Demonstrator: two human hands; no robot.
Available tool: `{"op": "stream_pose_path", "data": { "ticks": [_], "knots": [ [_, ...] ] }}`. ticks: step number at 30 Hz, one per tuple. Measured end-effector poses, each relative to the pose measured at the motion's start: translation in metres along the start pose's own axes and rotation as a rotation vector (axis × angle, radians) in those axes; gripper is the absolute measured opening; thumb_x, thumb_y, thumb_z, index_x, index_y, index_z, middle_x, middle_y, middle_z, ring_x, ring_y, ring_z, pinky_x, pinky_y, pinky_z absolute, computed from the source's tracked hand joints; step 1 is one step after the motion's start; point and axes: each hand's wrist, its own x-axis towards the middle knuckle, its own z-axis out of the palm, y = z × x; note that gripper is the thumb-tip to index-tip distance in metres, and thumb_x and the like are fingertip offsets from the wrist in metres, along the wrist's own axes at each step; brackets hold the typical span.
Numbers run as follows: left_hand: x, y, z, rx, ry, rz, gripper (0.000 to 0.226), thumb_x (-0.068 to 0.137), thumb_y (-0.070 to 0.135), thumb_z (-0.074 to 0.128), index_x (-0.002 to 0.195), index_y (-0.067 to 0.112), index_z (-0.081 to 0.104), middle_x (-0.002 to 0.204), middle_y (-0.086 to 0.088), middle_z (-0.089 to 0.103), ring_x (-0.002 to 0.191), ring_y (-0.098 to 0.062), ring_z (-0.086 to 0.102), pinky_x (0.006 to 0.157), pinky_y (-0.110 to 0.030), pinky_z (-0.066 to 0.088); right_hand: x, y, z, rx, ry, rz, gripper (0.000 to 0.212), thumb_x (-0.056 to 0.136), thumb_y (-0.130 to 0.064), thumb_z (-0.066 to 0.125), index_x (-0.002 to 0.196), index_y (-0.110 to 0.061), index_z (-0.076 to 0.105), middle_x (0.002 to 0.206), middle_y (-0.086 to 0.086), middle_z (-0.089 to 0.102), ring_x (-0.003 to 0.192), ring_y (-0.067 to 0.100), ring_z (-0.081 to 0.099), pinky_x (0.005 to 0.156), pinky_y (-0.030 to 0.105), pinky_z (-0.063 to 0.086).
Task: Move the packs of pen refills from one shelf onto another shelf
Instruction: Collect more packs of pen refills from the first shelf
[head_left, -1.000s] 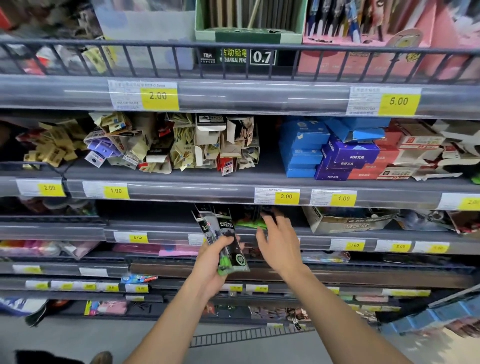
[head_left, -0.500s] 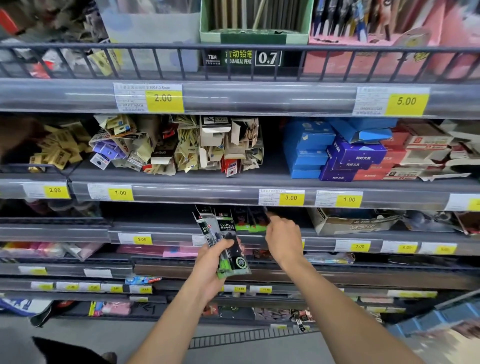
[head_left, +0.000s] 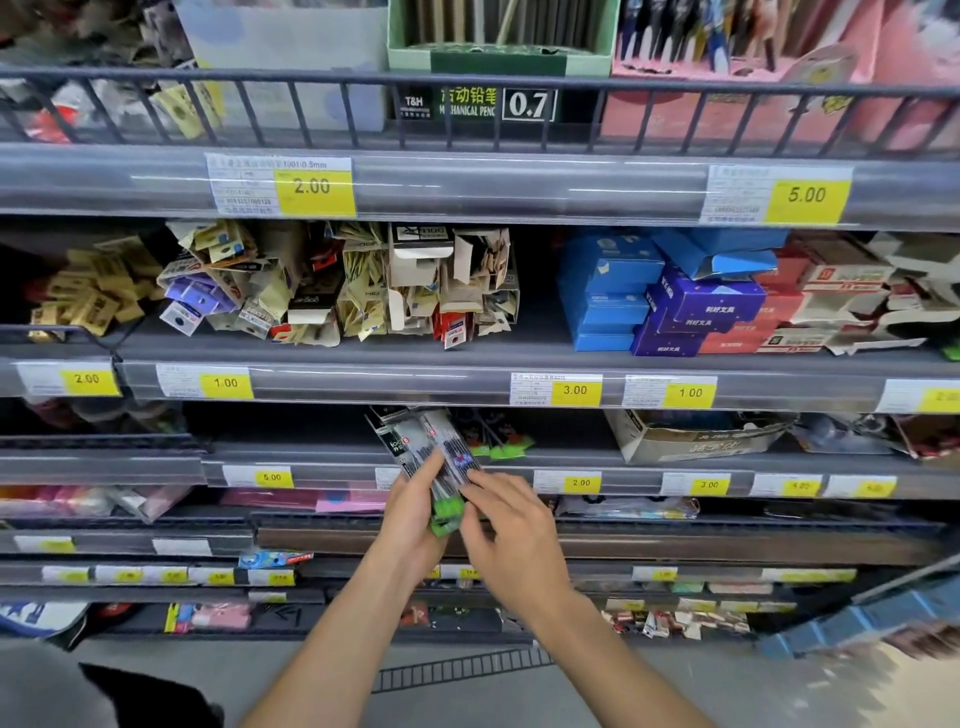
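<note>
Refill packs (head_left: 441, 467), black w/ green bottoms, are sitting as a small fanned stack in front of the third shelf (head_left: 332, 460) down, approx at its front edge, tops leaning up and back toward the shelf opening. Left hand (head_left: 413, 512) is gripping the stack from the left side, thumb lying across the front of the packs, fingers curled behind. Right hand (head_left: 511, 535) is touching the stack's right edge w/ its fingertips, fingers bent; can't tell whether it's actually pinching a pack or just resting against it. More packs (head_left: 498, 439) w/ green ends are lying farther back on that same shelf, just right of the held ones. Above, the next shelf is holding blue boxes (head_left: 605, 291) and a jumble of small tan packets (head_left: 363, 286). Yellow price tag (head_left: 581, 483) reading 2.00 is sitting on the shelf rail just right of the right hand.
</note>
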Motion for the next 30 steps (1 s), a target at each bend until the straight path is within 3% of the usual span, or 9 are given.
{"op": "stream_pose_path", "data": {
  "ticks": [2, 5, 9, 12, 15, 19, 21, 24, 30],
  "knots": [
    [-0.004, 0.001, -0.003, -0.012, -0.038, -0.033, 0.064, 0.088, 0.051, 0.074, 0.131, 0.003, 0.068, 0.121, -0.022, 0.072, 0.108, -0.034, 0.067, 0.101, -0.048, 0.053, 0.000, -0.001, 0.001, 0.041, 0.002, 0.026, 0.027, 0.090, -0.009, 0.066, 0.115, -0.007, 0.077, 0.120, 0.004, 0.074, 0.112, 0.019, 0.064, 0.104, 0.026, 0.049],
    [-0.008, 0.002, -0.009, -0.019, -0.099, -0.040, 0.075, 0.084, 0.036, 0.079, 0.142, -0.008, 0.058, 0.121, -0.021, 0.068, 0.111, -0.034, 0.065, 0.102, -0.046, 0.051, 0.000, -0.002, 0.002, 0.145, -0.044, 0.019, 0.028, 0.092, -0.007, 0.064, 0.117, -0.009, 0.077, 0.122, 0.003, 0.073, 0.114, 0.016, 0.063, 0.103, 0.023, 0.047],
    [-0.014, 0.006, -0.015, 0.027, -0.049, -0.021, 0.071, 0.086, 0.009, 0.078, 0.147, -0.012, 0.047, 0.102, -0.022, 0.072, 0.079, -0.029, 0.074, 0.064, -0.038, 0.063, 0.005, 0.004, 0.004, 0.307, -0.061, 0.151, 0.030, 0.092, -0.014, 0.056, 0.111, -0.013, 0.079, 0.113, -0.005, 0.076, 0.108, 0.005, 0.067, 0.099, 0.026, 0.053],
    [-0.016, 0.011, -0.020, 0.063, 0.004, -0.014, 0.064, 0.093, 0.005, 0.071, 0.149, -0.008, 0.044, 0.118, -0.029, 0.069, 0.085, -0.034, 0.072, 0.058, -0.036, 0.062, 0.016, 0.021, 0.010, 0.102, 0.003, 0.265, 0.026, 0.092, -0.011, 0.060, 0.109, -0.010, 0.079, 0.114, 0.002, 0.075, 0.110, 0.016, 0.066, 0.103, 0.029, 0.049],
    [-0.018, 0.015, -0.023, 0.071, 0.026, -0.002, 0.056, 0.095, 0.004, 0.068, 0.147, -0.007, 0.050, 0.127, -0.032, 0.070, 0.091, -0.037, 0.072, 0.060, -0.036, 0.064, 0.036, 0.035, 0.018, -0.167, -0.121, 0.339, 0.035, 0.098, -0.022, 0.057, 0.130, -0.014, 0.069, 0.137, 0.012, 0.062, 0.129, 0.029, 0.050, 0.110, 0.038, 0.043],
    [-0.021, 0.017, -0.029, 0.070, 0.055, -0.001, 0.054, 0.094, 0.003, 0.069, 0.145, -0.008, 0.052, 0.099, -0.020, 0.073, 0.080, -0.033, 0.072, 0.055, -0.037, 0.063, 0.062, 0.039, 0.032, -0.395, -0.422, 0.415, 0.050, 0.104, -0.048, 0.037, 0.153, -0.038, 0.040, 0.158, 0.018, 0.039, 0.142, 0.044, 0.033, 0.117, 0.051, 0.033],
    [-0.021, 0.017, -0.034, 0.073, 0.069, 0.002, 0.056, 0.093, 0.003, 0.070, 0.145, -0.006, 0.051, 0.099, -0.019, 0.073, 0.081, -0.033, 0.072, 0.058, -0.038, 0.063, 0.071, 0.037, 0.040, -0.407, -0.501, 0.536, 0.054, 0.103, -0.059, 0.030, 0.152, -0.040, 0.041, 0.160, 0.020, 0.037, 0.146, 0.046, 0.027, 0.119, 0.051, 0.027],
    [-0.020, 0.017, -0.039, 0.074, 0.084, 0.002, 0.057, 0.092, 0.004, 0.072, 0.144, -0.006, 0.052, 0.098, -0.018, 0.074, 0.082, -0.034, 0.073, 0.061, -0.038, 0.064, 0.086, 0.031, 0.045, -0.397, -0.441, 0.704, 0.053, 0.100, -0.066, 0.036, 0.135, -0.034, 0.060, 0.149, 0.018, 0.050, 0.139, 0.041, 0.037, 0.111, 0.047, 0.034],
    [-0.019, 0.016, -0.043, 0.065, 0.110, -0.006, 0.058, 0.089, 0.005, 0.075, 0.142, -0.001, 0.053, 0.101, -0.019, 0.076, 0.086, -0.036, 0.074, 0.063, -0.039, 0.063, 0.096, 0.026, 0.048, -0.493, -0.402, 0.733, 0.036, 0.097, -0.046, 0.057, 0.126, -0.026, 0.062, 0.138, 0.014, 0.053, 0.127, 0.035, 0.045, 0.096, 0.042, 0.042]
  ]
}}
